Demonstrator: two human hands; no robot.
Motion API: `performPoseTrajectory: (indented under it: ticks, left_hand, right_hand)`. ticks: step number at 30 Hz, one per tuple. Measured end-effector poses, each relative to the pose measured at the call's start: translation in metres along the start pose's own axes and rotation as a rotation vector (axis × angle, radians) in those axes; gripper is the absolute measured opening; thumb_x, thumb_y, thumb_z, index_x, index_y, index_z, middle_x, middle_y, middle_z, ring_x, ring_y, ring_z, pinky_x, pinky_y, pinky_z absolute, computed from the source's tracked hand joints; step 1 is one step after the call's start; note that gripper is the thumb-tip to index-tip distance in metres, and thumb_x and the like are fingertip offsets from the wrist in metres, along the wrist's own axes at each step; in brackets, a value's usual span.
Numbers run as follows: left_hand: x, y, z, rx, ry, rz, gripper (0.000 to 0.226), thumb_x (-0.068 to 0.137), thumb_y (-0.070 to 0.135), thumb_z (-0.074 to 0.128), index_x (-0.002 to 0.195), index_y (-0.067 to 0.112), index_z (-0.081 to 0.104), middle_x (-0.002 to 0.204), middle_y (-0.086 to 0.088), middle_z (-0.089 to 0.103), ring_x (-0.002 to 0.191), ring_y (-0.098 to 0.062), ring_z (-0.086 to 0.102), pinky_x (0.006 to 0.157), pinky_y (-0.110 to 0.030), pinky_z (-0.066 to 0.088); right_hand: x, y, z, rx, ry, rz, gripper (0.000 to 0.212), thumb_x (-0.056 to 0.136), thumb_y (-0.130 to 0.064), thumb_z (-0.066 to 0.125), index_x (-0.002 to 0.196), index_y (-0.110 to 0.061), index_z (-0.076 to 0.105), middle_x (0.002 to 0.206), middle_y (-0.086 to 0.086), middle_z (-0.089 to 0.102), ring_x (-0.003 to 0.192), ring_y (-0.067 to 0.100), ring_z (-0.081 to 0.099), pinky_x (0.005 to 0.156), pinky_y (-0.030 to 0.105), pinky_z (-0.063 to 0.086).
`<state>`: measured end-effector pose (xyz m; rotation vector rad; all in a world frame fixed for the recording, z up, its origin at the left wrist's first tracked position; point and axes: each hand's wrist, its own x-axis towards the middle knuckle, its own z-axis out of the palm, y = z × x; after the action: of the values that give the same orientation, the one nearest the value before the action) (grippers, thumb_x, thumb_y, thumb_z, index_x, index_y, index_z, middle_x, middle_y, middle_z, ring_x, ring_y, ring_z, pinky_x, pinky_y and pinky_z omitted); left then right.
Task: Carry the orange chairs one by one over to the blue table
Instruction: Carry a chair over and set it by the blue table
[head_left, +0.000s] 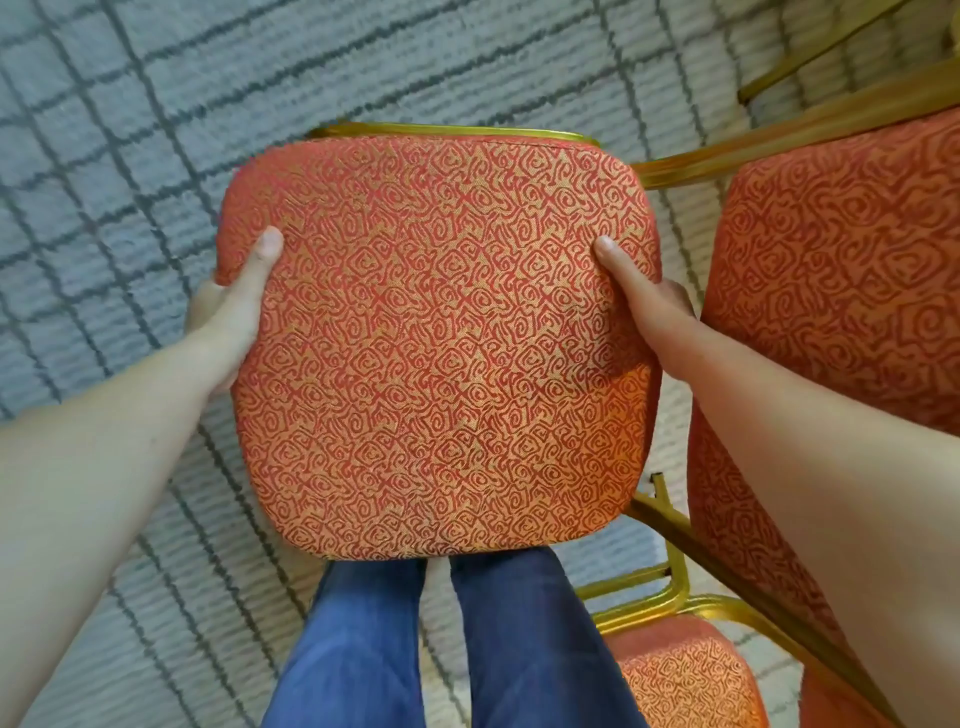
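An orange chair (441, 343) with a swirl-patterned cushion and gold metal frame fills the middle of the head view, seen from straight above over my legs. My left hand (236, 301) grips the cushion's left edge, thumb on top and fingers hidden underneath. My right hand (641, 296) grips the right edge the same way. The chair's legs are hidden under the cushion. No blue table is in view.
Another orange chair (841, 291) stands close on the right, its gold frame (779, 135) nearly touching the held chair. A further orange seat (685, 675) sits at the lower right. Grey carpet with dark grid lines (130, 156) spreads to the left and ahead.
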<state>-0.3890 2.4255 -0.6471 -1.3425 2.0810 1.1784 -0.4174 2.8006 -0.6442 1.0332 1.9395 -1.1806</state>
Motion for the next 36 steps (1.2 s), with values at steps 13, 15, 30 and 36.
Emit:
performPoseTrajectory:
  ticks: [13, 15, 30, 36]
  left_hand:
    - [-0.101, 0.06, -0.195, -0.219, 0.175, 0.123, 0.112, 0.054, 0.093, 0.049, 0.122, 0.005, 0.06, 0.123, -0.018, 0.061, 0.112, -0.03, 0.058, 0.082, -0.028, 0.039]
    - [-0.118, 0.064, -0.228, -0.262, 0.175, 0.143, 0.12, 0.048, 0.095, 0.049, 0.124, 0.003, 0.058, 0.125, -0.02, 0.059, 0.115, -0.032, 0.057, 0.089, -0.032, 0.043]
    - [-0.171, 0.02, -0.363, -0.398, 0.224, 0.136, 0.122, 0.042, 0.096, 0.052, 0.125, 0.007, 0.059, 0.125, -0.017, 0.061, 0.111, -0.031, 0.059, 0.081, -0.032, 0.041]
    - [-0.152, 0.04, -0.394, -0.425, 0.314, 0.171, 0.116, 0.045, 0.094, 0.054, 0.118, 0.006, 0.063, 0.118, -0.017, 0.064, 0.106, -0.03, 0.061, 0.078, -0.03, 0.04]
  right_hand:
    - [-0.196, -0.156, 0.003, -0.119, -0.042, -0.264, 0.114, 0.045, -0.094, 0.06, 0.133, -0.021, 0.059, 0.129, 0.007, 0.063, 0.111, 0.026, 0.061, 0.101, 0.036, 0.045]
    - [-0.228, -0.171, 0.007, -0.113, -0.055, -0.298, 0.114, 0.045, -0.094, 0.061, 0.133, -0.021, 0.059, 0.129, 0.008, 0.063, 0.113, 0.027, 0.061, 0.102, 0.036, 0.045]
    - [-0.344, -0.212, 0.069, -0.179, -0.214, -0.404, 0.12, 0.046, -0.093, 0.063, 0.14, -0.019, 0.054, 0.138, 0.01, 0.058, 0.124, 0.029, 0.055, 0.111, 0.044, 0.038]
    - [-0.347, -0.249, 0.097, -0.14, -0.235, -0.442, 0.11, 0.052, -0.09, 0.062, 0.135, -0.019, 0.057, 0.127, 0.003, 0.062, 0.103, 0.022, 0.056, 0.094, 0.034, 0.04]
